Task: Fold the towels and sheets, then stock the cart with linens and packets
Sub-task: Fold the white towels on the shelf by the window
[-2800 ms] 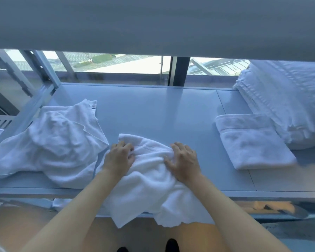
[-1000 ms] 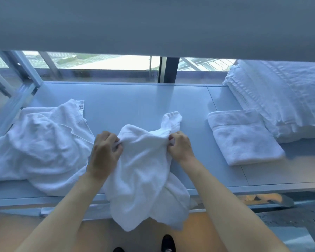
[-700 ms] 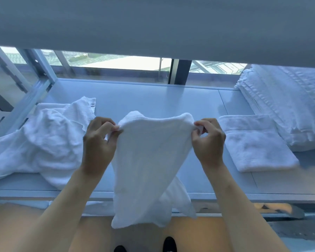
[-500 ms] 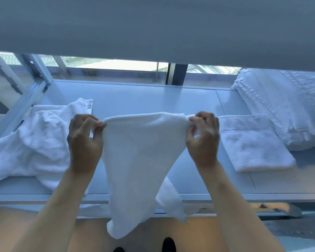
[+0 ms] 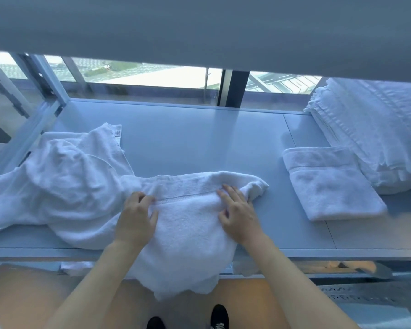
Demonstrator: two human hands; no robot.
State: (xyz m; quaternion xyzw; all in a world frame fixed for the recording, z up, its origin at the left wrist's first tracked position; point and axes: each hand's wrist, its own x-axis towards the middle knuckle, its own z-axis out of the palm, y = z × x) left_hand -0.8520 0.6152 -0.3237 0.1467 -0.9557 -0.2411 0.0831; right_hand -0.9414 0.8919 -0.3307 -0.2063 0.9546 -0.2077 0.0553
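Cool, bluish daylight fills the scene, entering through the window (image 5: 152, 77) at the far side, where the outdoor view is overexposed to near white. The grey shelf surface (image 5: 199, 138) carries a soft sheen and a faint dark vertical shadow from the window post (image 5: 233, 89). White towels lose texture in their brightest folds. A broad, blurred grey band (image 5: 199, 27) crosses the top, out of focus. The wide-angle lens bends straight edges near the corners. The floor below glows warm orange. Overall detail is slightly soft and smeared.
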